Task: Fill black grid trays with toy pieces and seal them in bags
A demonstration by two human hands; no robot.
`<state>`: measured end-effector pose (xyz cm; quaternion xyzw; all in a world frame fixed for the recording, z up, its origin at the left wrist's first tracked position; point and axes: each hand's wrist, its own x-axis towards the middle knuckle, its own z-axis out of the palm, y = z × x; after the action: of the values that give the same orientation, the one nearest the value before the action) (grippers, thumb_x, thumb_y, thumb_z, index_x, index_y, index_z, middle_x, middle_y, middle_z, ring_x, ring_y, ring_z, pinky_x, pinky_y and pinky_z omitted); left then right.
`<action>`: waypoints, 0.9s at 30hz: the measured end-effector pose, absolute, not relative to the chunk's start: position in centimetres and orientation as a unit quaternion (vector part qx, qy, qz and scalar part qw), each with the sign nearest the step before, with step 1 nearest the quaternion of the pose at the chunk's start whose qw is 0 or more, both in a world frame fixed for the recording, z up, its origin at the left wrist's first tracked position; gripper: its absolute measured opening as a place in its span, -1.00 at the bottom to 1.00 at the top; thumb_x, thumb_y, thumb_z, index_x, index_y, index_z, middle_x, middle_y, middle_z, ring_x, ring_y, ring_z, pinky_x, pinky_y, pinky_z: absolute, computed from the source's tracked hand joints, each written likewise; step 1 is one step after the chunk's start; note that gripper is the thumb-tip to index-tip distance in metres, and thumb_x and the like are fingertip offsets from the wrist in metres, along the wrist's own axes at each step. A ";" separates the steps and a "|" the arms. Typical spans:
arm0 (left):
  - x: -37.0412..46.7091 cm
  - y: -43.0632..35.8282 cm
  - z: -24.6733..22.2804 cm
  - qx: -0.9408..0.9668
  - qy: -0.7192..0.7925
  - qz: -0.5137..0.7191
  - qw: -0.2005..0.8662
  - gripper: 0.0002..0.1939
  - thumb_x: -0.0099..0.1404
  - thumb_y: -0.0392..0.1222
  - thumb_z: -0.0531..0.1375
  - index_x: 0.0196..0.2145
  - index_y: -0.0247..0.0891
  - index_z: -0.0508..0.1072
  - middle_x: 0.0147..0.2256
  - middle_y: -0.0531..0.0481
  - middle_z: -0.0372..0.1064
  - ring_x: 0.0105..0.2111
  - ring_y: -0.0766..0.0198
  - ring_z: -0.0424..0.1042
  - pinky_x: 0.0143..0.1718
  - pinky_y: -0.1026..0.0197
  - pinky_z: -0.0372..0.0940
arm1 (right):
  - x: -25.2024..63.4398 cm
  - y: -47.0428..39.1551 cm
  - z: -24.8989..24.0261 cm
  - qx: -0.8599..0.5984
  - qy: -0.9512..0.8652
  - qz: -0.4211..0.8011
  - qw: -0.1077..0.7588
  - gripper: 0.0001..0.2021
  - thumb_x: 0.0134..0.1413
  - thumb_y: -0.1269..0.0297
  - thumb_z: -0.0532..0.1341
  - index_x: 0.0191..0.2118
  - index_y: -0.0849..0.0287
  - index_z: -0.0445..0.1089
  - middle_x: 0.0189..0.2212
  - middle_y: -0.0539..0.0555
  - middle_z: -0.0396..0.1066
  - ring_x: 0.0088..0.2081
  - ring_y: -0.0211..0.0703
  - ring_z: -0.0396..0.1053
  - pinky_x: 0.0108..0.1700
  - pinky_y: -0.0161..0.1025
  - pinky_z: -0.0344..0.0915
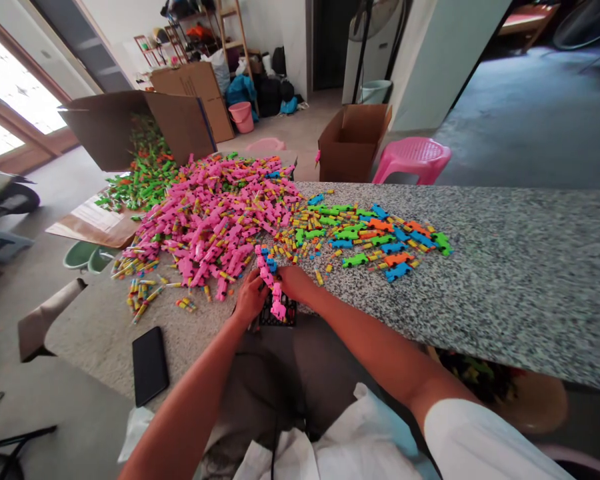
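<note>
My left hand (250, 295) is closed at the table's front edge, its fingertips against a string of small pink toy cars (279, 308). My right hand (296, 283) is close beside it, fingers curled in; what they grip is hidden. A blue toy car (270, 263) shows between the hands. Below them, a black perforated basket (286, 321) is partly covered by the hands and pink cars. Just beyond lies a large heap of pink toy cars (205, 220), mixed with yellow-and-red sticks. Blue, green and orange cars (380, 233) are spread to the right.
A black phone (150, 365) lies on the speckled stone table (505, 267) at left. An open cardboard box (105, 133) spills green pieces (150, 173) at the far left. Behind the table stand another open box (347, 153) and a pink stool (415, 157).
</note>
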<state>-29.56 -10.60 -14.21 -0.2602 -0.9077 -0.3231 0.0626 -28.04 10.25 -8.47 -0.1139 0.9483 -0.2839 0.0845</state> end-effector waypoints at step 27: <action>-29.7 -9.7 -13.8 -0.222 -0.919 -0.320 0.064 -0.71 0.37 -0.11 0.17 -0.07 -0.17 0.63 0.18 -0.17 0.48 0.22 -0.05 0.42 0.29 -0.11 0.32 | -13.2 39.0 -7.5 0.212 0.976 0.006 0.042 -0.61 0.40 0.30 0.04 0.15 0.14 0.52 0.06 0.30 0.42 -0.09 0.07 0.48 -0.12 -0.12 0.34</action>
<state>-29.68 -9.74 -13.85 -0.2222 -0.9187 -0.3201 0.0644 -13.18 39.01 -7.48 0.2117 0.9764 0.0055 0.0417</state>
